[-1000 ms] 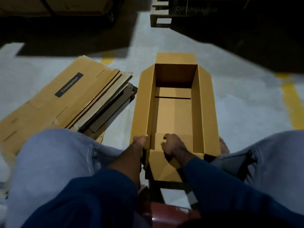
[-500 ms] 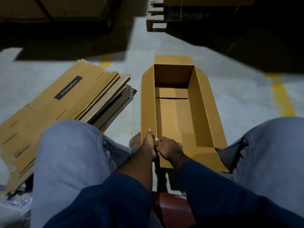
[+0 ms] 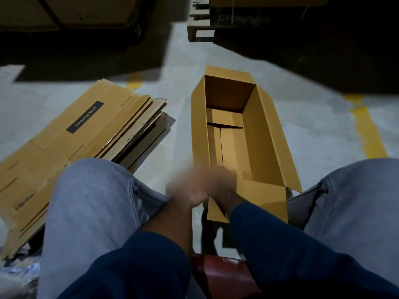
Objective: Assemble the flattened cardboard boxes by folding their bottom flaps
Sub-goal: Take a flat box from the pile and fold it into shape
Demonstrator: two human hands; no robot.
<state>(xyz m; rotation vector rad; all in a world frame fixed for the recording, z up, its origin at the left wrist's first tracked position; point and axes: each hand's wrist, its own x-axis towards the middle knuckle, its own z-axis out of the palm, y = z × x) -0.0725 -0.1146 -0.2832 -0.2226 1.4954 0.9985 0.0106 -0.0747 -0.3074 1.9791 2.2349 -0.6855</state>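
Left hand (image 3: 186, 192) and right hand (image 3: 221, 180) meet at the near end of the open box (image 3: 267, 137), both smeared with motion blur. I cannot tell whether either is gripping the cardboard or only touching it. The right one lies against the box's near edge, and the left sits just beside it at the near left corner.

The box stands on a grey concrete floor (image 3: 313, 128), its long side pointing away from the seated person. Its bottom flaps are folded in, with a seam showing along the inside. The near flap (image 3: 265, 201) hangs out towards the person.

A yellow line (image 3: 369, 134) is painted on the floor to the right. The far side of the room lies in deep shadow, where a wooden pallet (image 3: 199, 29) carries a dark carton and more cartons (image 3: 86, 11) stand to the left.

The stack of flattened boxes (image 3: 64, 152) lies fanned on the floor well to the left, and its top sheet bears a dark "Crompton" label (image 3: 85, 117). The person's left knee (image 3: 90, 190) covers the stack's near edge, and dark blue sleeves (image 3: 280, 244) hide the box's closest end. A reddish-brown stool (image 3: 220, 275) shows between the legs.
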